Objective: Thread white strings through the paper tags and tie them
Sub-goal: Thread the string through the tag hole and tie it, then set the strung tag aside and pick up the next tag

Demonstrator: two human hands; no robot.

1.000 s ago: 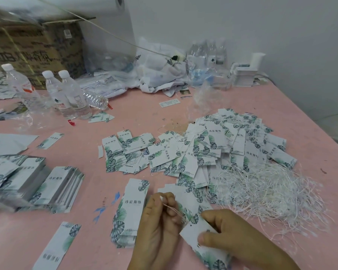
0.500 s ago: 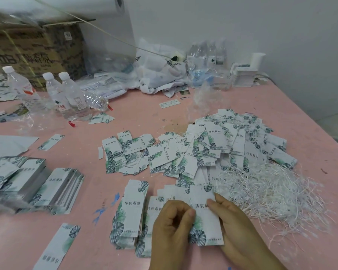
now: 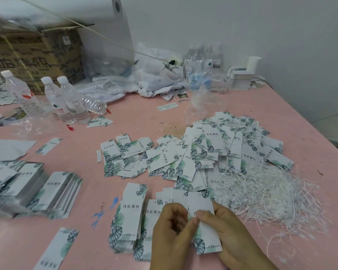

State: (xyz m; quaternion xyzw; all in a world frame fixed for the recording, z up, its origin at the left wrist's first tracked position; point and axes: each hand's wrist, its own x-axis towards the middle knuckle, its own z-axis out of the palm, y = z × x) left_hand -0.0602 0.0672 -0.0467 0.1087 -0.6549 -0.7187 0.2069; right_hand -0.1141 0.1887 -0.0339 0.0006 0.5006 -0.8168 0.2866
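A white paper tag [image 3: 206, 233] with green leaf print lies on a low stack at the near table edge. My right hand [image 3: 229, 237] pinches its left edge between thumb and fingers. My left hand [image 3: 171, 233] sits just beside it with fingers curled inward, fingertips meeting the right thumb at the tag; a string in it cannot be made out. A loose heap of white strings [image 3: 265, 193] lies right of the hands. A big pile of tags [image 3: 201, 152] spreads across the table's middle.
Another tag stack [image 3: 130, 215] lies left of my hands. Bundled tags [image 3: 53, 191] sit at the left, a single tag [image 3: 57, 248] near the front. Water bottles [image 3: 66, 100], a cardboard box [image 3: 37, 57] and plastic bags [image 3: 156, 75] line the back of the pink table [image 3: 86, 152].
A second ago my left hand held a string up and the right held a tag at an angle. The tag now lies flat on the stack, both hands meeting at its left edge.
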